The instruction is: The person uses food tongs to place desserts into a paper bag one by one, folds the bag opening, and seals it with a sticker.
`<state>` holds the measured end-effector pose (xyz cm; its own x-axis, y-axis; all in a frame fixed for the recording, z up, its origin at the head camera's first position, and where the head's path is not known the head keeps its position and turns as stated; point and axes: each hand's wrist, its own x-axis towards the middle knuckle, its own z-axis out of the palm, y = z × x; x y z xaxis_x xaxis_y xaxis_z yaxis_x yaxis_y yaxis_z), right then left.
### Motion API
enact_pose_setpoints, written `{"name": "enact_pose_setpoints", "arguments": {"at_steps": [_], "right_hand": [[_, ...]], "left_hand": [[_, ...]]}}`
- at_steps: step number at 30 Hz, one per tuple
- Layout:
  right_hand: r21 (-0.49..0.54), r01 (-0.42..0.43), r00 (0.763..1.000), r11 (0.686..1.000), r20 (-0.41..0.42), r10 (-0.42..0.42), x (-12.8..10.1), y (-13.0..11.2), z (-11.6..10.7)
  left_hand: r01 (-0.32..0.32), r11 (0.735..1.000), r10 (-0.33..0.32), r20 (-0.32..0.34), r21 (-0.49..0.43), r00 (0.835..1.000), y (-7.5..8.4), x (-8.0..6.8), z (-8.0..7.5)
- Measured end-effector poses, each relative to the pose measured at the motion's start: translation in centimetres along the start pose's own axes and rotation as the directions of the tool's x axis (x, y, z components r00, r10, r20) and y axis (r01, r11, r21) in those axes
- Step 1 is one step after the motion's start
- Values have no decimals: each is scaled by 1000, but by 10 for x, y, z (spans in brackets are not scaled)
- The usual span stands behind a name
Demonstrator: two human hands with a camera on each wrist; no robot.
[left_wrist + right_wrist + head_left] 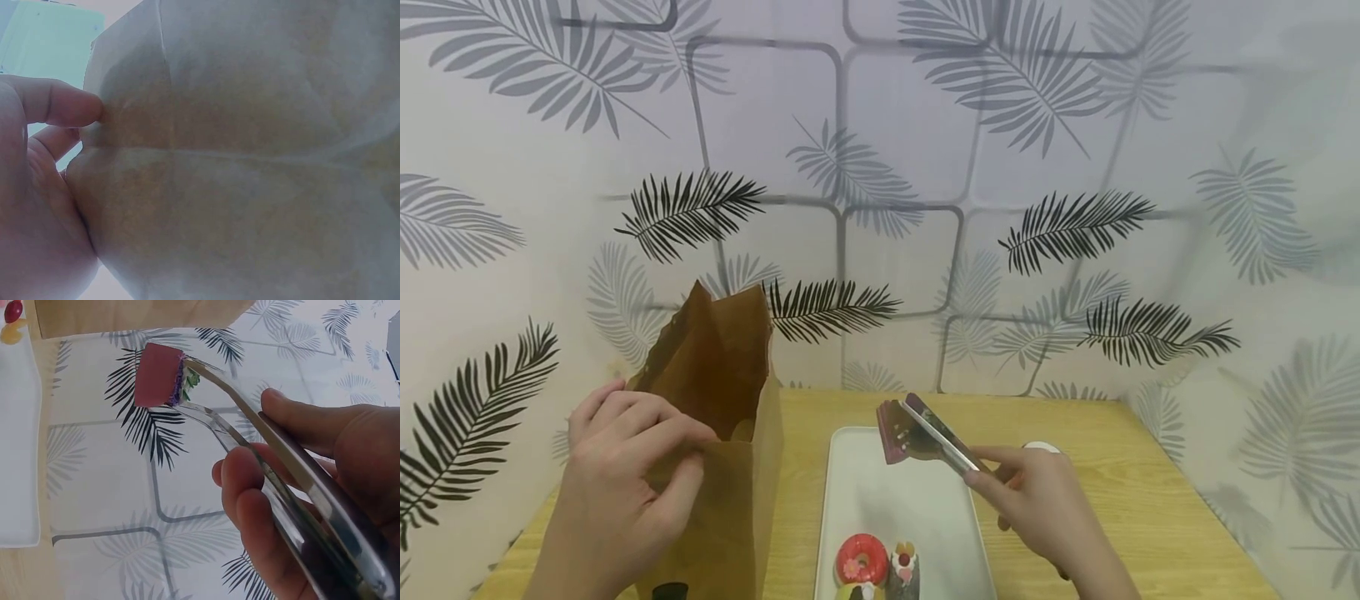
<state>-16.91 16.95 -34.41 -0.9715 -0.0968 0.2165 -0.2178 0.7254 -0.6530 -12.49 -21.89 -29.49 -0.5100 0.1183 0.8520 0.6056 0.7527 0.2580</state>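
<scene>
Head camera first: left hand [625,475] on the brown paper bag [722,517], gripping the near rim, and the bag's mouth gapes at the top. From the left wrist you can see it nicely, thumb on one face of the paper, fingers behind it. Over to the right hand [1048,504], and it's got metal tongs [943,437] firmly in its grasp, thumb along one arm, fingers round the other. And look at the tips! They clasp a pink cake piece [891,433], lifted in the air; the head camera sees it against the far end of the white tray [917,500]. Right wrist view shows purple and green trim along its edge. Down on the tray, a red doughnut [862,543] sits beside a dark cake [904,579], with a yellow treat [853,593] just in front, partly cut off by the frame. Bag left, tray right, both on the wooden table [1120,492], patterned wall [895,108] behind.
</scene>
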Motion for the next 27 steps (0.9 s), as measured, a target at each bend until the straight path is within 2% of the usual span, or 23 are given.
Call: {"name": "enact_pose_setpoints", "arguments": {"at_steps": [13,27], "right_hand": [[100,-13,998,995,-58,19,-7,-16,-10],[124,92,992,988,-96,-81,-1,-48,-18]], "left_hand": [[-15,1000,15,-18,-4,1000,-2,-1,-1],[-30,999,29,-25,-14,999,-3,0,0]]}}
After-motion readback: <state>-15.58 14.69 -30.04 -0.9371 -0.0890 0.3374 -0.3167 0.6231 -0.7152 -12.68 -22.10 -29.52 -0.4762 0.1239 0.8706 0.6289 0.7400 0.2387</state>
